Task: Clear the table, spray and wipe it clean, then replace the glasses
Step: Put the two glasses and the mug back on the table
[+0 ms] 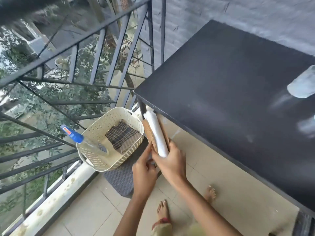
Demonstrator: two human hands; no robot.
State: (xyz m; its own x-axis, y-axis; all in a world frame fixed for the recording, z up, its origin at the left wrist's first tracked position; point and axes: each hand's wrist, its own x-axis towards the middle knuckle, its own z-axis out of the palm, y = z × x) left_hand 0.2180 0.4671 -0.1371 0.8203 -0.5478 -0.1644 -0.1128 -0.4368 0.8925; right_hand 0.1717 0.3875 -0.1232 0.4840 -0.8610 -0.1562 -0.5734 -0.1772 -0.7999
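Observation:
The black table [221, 92] fills the right of the head view. Two blurred clear glasses [302, 86] [308, 126] stand near its right edge. Below the table's left corner, both hands hold a bundle of brown woven mats with a white roll [157, 133] between them. My right hand [170, 160] grips its lower end from the right; my left hand [144, 169] touches the same end from the left. A cream perforated basket [95, 159] holds a checked cloth [123, 136] and a spray bottle with a blue head [73, 133].
The basket rests on a dark woven stool [121, 179]. A black metal railing [71, 77] runs along the left, above a white ledge [51, 201]. My bare feet [163, 210] stand on beige floor tiles. A grey brick wall [221, 12] lies behind the table.

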